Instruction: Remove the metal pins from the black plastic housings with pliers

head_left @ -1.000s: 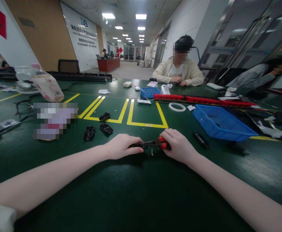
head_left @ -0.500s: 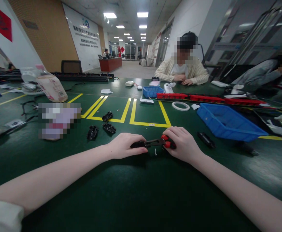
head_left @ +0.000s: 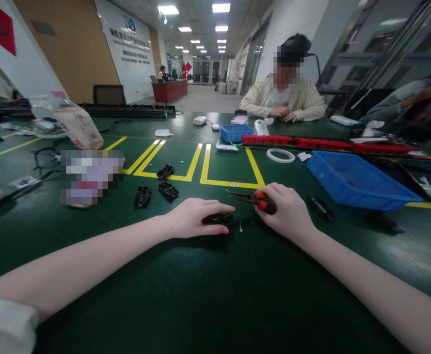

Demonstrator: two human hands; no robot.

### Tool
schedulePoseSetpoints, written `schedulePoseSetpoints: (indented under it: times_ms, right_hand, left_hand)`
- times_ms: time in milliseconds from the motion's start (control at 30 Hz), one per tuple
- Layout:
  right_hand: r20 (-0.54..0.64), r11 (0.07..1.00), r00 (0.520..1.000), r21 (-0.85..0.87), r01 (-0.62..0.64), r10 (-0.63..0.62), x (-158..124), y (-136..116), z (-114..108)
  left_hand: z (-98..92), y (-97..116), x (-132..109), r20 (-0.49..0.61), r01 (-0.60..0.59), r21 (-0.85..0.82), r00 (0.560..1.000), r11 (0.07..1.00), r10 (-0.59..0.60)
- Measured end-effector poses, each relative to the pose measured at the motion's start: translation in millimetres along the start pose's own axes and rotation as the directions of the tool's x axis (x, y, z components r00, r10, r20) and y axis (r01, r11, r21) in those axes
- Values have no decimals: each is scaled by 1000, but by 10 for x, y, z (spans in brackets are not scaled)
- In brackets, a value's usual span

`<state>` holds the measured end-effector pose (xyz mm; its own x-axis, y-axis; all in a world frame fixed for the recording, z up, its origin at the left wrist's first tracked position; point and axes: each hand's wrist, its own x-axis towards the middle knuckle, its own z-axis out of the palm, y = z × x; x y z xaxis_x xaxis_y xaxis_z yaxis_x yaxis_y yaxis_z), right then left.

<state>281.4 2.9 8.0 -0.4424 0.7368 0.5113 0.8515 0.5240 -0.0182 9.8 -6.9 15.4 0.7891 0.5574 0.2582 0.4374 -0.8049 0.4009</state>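
My left hand [head_left: 191,219] is closed around a small black plastic part [head_left: 217,219], with thumb and fingers along its sides. In my right hand [head_left: 287,212] are needle-nose pliers [head_left: 248,197] with red and black handles. Their jaws point left, above and apart from the black part. A tiny light bit shows at the jaw tips; I cannot tell what it is. Between my hands a small whitish scrap [head_left: 240,226] lies on the green table [head_left: 200,295]. Several similar black parts [head_left: 168,191] lie beyond my left hand.
A blue bin [head_left: 363,184] and a black cylindrical piece [head_left: 321,209] are at the right. Behind them runs a long red strip [head_left: 322,143]. A tape ring [head_left: 280,156], a phone [head_left: 92,178] and a bottle [head_left: 78,127] stand or lie about. A person sits opposite.
The pliers' jaws have come away from the black part, moving up and slightly right with my right hand. My left hand still holds the part, its index finger now extended further.
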Motion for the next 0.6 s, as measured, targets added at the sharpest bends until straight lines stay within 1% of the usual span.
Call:
schedulePoseSetpoints:
  times_ms: [100, 267, 367, 533, 600]
  right_hand:
    - [45, 997, 996, 11, -74, 73, 4, 17, 31]
    - [122, 995, 988, 1, -97, 96, 8, 28, 48]
    - [137, 994, 984, -8, -111, 111, 14, 36, 51]
    - [145, 996, 986, -9, -86, 87, 11, 62, 77]
    - [138, 998, 988, 3, -68, 67, 9, 68, 76]
  left_hand:
    - [-14, 34, -12, 7, -9, 1, 1000, 1000, 9]
    - [-24, 49, -20, 10, -20, -18, 1000, 1000, 20]
    - [-6, 22, -15, 16, -18, -32, 1000, 999, 19]
    - [20, -2, -19, 23, 107, -84, 994, 991, -105]
    - [25, 1, -24, 21, 128, -97, 992, 987, -127]
